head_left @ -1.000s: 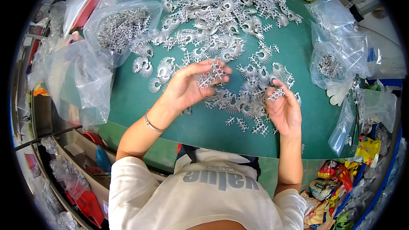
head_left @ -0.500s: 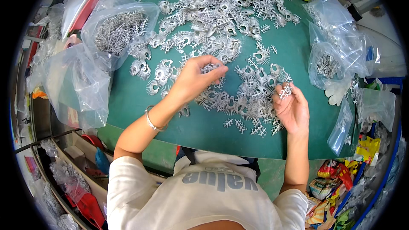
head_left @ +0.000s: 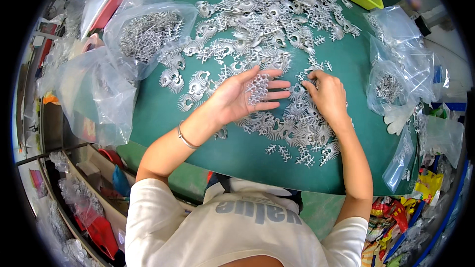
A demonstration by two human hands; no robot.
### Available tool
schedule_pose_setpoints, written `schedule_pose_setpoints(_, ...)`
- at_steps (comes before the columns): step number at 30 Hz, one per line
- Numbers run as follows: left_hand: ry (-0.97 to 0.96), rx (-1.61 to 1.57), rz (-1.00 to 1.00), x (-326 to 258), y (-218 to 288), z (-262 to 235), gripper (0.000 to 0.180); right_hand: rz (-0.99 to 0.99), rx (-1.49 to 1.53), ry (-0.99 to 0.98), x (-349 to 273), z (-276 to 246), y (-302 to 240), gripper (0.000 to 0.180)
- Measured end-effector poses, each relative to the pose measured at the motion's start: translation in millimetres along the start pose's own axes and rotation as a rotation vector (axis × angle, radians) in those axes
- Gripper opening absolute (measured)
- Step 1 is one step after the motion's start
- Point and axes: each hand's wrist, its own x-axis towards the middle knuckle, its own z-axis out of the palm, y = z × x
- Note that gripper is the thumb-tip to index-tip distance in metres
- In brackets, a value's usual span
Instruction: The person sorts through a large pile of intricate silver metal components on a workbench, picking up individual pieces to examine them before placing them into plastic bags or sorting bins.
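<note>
— Status of the hands?
— Left hand (head_left: 242, 98) lies flat, palm up, a few silver metal pieces (head_left: 258, 88) resting loose on it, unclenched. Right hand (head_left: 326, 96) presses fingertips into the pile (head_left: 277, 34) on the green table (head_left: 148, 118); grasp cannot be told.
— Risk?
— Likely spillage: tilting the palm drops pieces into the heap.

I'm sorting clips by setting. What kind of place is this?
Probably a small workshop's sorting or packing bench: a green table heaped with silvery metal ornament parts, and clear plastic bags filled with them.
</note>
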Motion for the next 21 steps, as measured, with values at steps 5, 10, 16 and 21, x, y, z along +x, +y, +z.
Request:
schedule_pose_setpoints(5, -0.017, -0.027, -0.012, -7, -4, -5, 0.047, -0.07, 0.205, 0.014, 5, -3, 1, 0.015)
schedule_pose_setpoints(10, 0.056, 0.253, 0.085, -22, 3, -18, 0.025, 0.412, 1.528, -0.316, -11, -34, 16, 0.02)
schedule_pose_setpoints(16, 0.499, 0.951, 0.525, -38, 28, -36, 0.013, 0.543, 1.781, -0.385, -18, -29, -5, 0.022)
schedule_pose_setpoints(21, 0.652, 1.632, 0.601, -37, 32, -45, 0.036, 0.303, 0.962, -0.448, -3, -11, -39, 0.015)
